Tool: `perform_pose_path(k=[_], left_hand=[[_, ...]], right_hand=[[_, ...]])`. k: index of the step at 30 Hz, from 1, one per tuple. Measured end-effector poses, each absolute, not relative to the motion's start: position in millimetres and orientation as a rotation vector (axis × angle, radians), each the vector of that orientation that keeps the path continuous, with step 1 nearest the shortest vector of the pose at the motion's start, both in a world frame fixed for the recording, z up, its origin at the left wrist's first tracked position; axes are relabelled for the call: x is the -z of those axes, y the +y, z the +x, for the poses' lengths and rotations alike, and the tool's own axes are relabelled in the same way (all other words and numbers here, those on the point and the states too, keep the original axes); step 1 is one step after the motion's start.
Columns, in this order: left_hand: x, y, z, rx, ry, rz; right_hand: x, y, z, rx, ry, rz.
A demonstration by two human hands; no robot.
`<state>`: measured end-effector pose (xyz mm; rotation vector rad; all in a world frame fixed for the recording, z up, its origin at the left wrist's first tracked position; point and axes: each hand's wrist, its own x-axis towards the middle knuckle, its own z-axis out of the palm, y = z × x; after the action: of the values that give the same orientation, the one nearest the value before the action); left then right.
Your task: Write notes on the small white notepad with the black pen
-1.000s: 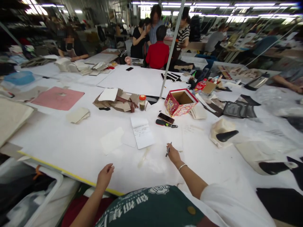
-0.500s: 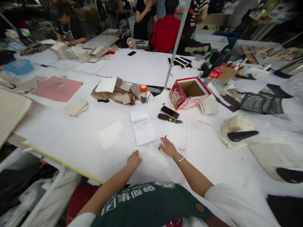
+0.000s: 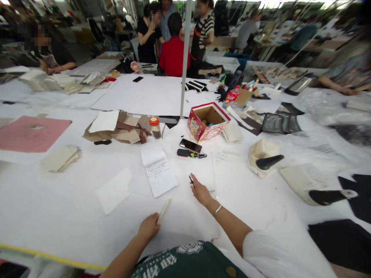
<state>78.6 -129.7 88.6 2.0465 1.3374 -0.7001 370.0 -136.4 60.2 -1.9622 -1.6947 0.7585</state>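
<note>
My left hand [image 3: 148, 227] is closed on a narrow cream strip [image 3: 164, 211] that points up and away from me, low over the white table. To the right, my right hand [image 3: 200, 190] holds a dark pen [image 3: 191, 180] between its fingers, near the tabletop. Between and beyond the hands lies an open notepad [image 3: 159, 172] with handwriting on its page. A blank pale sheet [image 3: 114, 191] rests left of the notepad. Behind my right hand are a phone [image 3: 190, 146] and a black key holder [image 3: 183, 153].
A red patterned box [image 3: 203, 129], an orange-lidded jar [image 3: 155, 128] and brown pieces [image 3: 127, 129] stand across the middle. A grey pole [image 3: 185, 61] rises behind them. Cream and black pieces [image 3: 270, 162] lie at the right. Several people are beyond the table.
The view has swung right and up. My left hand has lifted the cream strip from the table. My right hand still has the pen, now tilted differently.
</note>
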Motion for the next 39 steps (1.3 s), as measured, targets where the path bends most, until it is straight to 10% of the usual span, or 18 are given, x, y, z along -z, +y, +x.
perform_pose_path(k=[15, 27, 39], left_hand=[[-80, -103, 81, 0.571, 1.113, 2.163], [-43, -30, 45, -0.239, 1.661, 2.458], [-8, -24, 50, -0.14, 1.535, 2.555]], right_hand=[[-67, -92, 423, -0.577, -1.392, -2.122], [-97, -68, 296, -1.614, -0.811, -1.226], [-37, -24, 261, -0.946, -1.4, -1.6]])
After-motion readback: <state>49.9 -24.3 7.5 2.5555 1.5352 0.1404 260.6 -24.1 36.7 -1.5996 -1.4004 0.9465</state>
